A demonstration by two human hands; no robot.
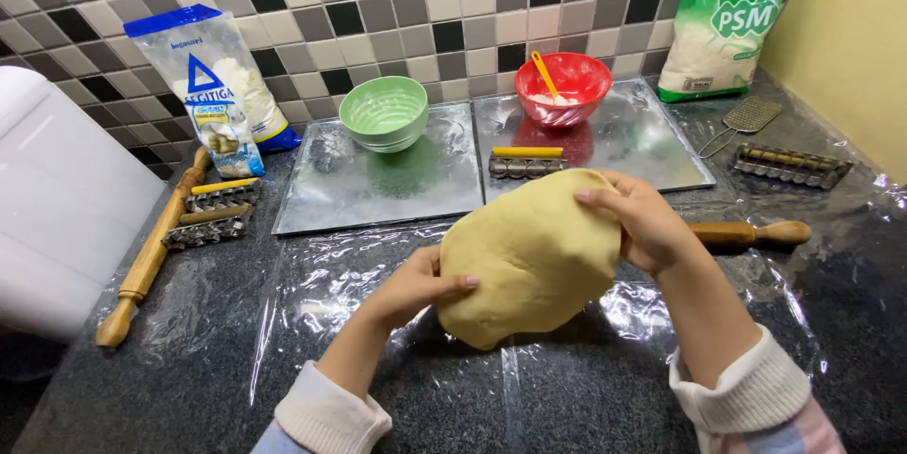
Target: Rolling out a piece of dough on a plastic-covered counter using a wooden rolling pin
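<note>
Holding yellow dough (529, 256) up, left hand (416, 286) gripping its lower edge, right hand (642, 220) clasping the top, wrists bent inward

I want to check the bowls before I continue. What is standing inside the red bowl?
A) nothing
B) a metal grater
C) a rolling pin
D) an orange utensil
D: an orange utensil leans inside the red bowl, with some white powder at the bottom.
</note>
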